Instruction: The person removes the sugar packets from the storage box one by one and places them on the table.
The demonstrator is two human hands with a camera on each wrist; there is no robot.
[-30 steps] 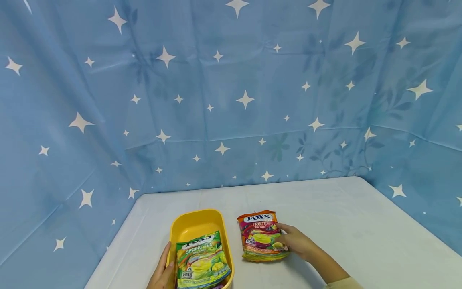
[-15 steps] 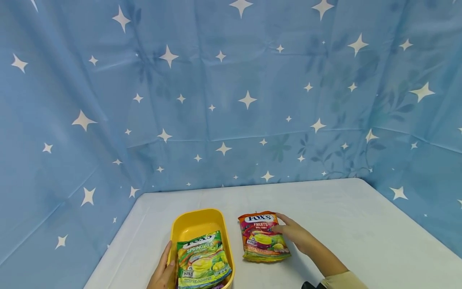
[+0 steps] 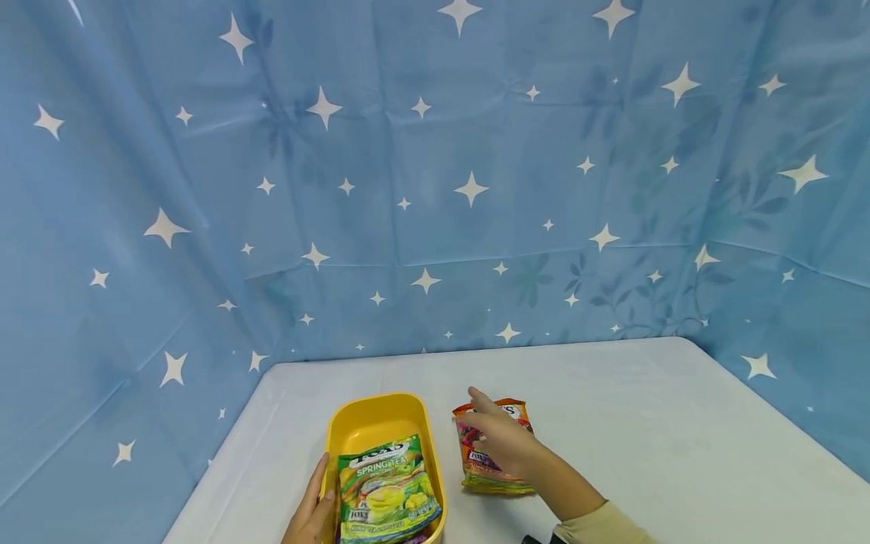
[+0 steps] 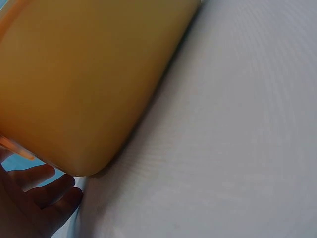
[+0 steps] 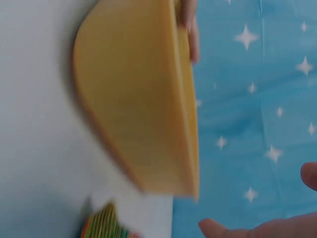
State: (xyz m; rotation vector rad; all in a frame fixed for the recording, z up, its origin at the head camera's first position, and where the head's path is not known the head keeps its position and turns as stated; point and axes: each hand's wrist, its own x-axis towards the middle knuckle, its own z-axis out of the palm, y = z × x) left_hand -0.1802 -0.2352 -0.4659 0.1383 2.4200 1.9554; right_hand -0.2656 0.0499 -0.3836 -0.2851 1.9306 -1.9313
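My left hand (image 3: 309,514) holds the left rim of a yellow plastic tub (image 3: 374,414), thumb over the edge. In the left wrist view several fingers (image 4: 42,191) lie beside the tub's corner. A green bag of Fox's Spring Tea candy (image 3: 387,491) lies in the tub, with a bit of purple packaging beneath it. My right hand (image 3: 506,442) is over a red-orange bag of Fox's Fruits candy (image 3: 492,480) on the table, hiding much of its front. Its fingers are spread and hold nothing. The right wrist view shows the tub's side, with the candy bag's striped edge below.
A white-covered table (image 3: 625,423) carries the tub at the left and the loose bag at the middle. Behind and at both sides hangs a blue curtain (image 3: 435,189) with white stars.
My right hand has left the right edge of the Fruits bag and moved left over it, fingers spreading. The bag stays in place. My left hand remains at the tub.
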